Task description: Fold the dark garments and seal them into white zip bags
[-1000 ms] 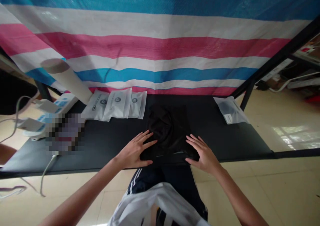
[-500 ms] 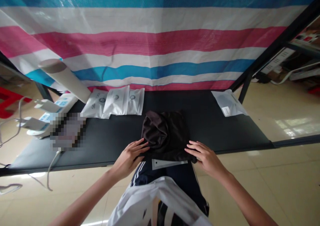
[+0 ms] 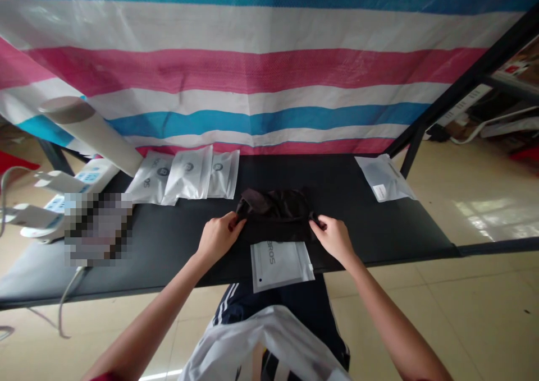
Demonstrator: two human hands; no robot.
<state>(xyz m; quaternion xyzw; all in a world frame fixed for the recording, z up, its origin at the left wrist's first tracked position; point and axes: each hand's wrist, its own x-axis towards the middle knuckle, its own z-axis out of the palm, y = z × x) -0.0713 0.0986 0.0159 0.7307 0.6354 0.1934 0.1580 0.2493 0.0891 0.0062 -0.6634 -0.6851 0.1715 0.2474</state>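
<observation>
A dark brown, soft piece of cloth [image 3: 275, 204] lies bunched across the middle of the black table; what kind of item it is does not show. My left hand [image 3: 219, 235] pinches its near left corner between thumb and fingers. At the near right corner, my right hand [image 3: 334, 235] grips the cloth in the same way. Just in front of the cloth, a flat frosted zip bag [image 3: 282, 264] with dark lettering overhangs the table's front edge, between my two forearms. The cloth's near edge is folded up and away from me.
Several filled frosted bags [image 3: 189, 172] lie at the back left, and one more bag [image 3: 385, 177] at the back right. Left of them are a white cylinder [image 3: 105, 134], a power strip [image 3: 90, 173] with plugs, and a blurred-out item [image 3: 99, 226] with a cable. A striped sheet [image 3: 252, 67] hangs behind the table [image 3: 379, 229].
Both hands have gone from resting open on the cloth to gripping its near corners. The near edge has been lifted and folded away from me, uncovering more of the flat bag.
</observation>
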